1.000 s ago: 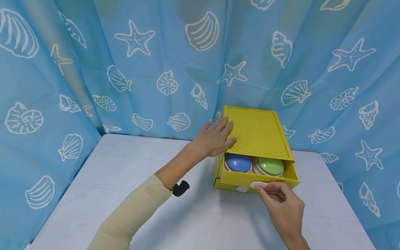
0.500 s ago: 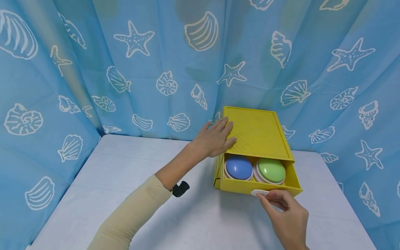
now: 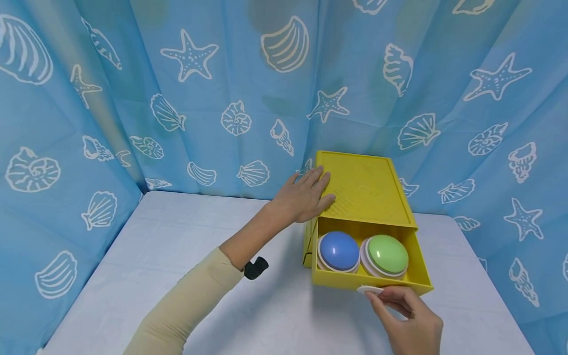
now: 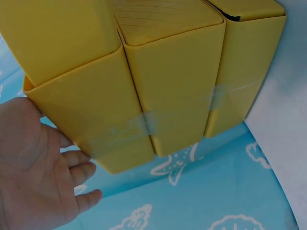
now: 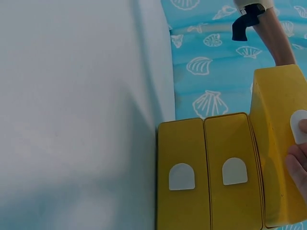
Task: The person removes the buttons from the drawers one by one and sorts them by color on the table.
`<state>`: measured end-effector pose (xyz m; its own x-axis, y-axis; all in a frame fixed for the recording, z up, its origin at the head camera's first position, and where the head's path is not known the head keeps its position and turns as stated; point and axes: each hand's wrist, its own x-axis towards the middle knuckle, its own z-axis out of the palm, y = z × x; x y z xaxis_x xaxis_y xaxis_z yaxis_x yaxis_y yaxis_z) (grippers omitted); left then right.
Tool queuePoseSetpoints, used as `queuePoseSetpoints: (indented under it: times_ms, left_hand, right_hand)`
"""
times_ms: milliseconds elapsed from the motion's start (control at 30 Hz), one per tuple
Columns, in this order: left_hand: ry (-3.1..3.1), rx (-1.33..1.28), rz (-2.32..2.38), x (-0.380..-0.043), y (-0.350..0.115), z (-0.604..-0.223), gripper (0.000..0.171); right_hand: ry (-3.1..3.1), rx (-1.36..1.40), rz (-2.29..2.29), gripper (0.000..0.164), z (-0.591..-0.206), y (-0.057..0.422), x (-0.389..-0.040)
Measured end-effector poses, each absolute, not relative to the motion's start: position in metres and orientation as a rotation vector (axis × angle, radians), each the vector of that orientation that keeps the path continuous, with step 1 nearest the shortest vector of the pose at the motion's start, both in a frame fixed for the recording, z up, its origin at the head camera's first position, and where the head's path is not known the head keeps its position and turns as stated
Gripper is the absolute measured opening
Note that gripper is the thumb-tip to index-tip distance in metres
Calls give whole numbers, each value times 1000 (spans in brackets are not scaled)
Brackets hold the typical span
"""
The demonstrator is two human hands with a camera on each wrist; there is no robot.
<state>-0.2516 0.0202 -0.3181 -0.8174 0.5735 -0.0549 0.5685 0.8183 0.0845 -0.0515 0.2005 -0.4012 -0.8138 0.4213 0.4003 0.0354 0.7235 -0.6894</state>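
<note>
On the right part of the table stands a yellow drawer box [image 3: 364, 187]. Its top drawer [image 3: 330, 279] is pulled out toward me. Two round domed things with white rims lie inside, a blue one [image 3: 339, 250] at the left and a green one [image 3: 388, 254] beside it. My right hand [image 3: 412, 320] pinches the white tab [image 3: 370, 289] on the drawer's front. With fingers extended, my left hand [image 3: 306, 195] rests at the box's upper left edge. The left wrist view shows this hand [image 4: 38, 172] against the box's side [image 4: 91, 110].
Below the pulled drawer, two more yellow drawers, each with a white tab [image 5: 181, 177], appear shut in the right wrist view. A white cloth covers the table [image 3: 266, 315]. Behind it hangs a blue curtain [image 3: 199, 123] with white shells and starfish.
My right hand has drawn the top drawer farther out toward me by its tab. More of the blue and green domed things shows now. My left hand has stayed in place.
</note>
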Motion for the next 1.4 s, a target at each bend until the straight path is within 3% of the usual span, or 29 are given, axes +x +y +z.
queuePoseSetpoints:
  times_ms: [767,1133,1400]
  left_hand:
    - [2926,940,57,-254,20,-320,64]
    - [2918,942,83,-253,20,-319,64]
    - [2916,939,78,-252,20,-319,64]
  right_hand:
    - [-2382,-411,949,30,-399,197,-35]
    - [-2430,-475,1062,18,-376,199,-26]
    - [-2389,-129,1369,22,-348,213,-28]
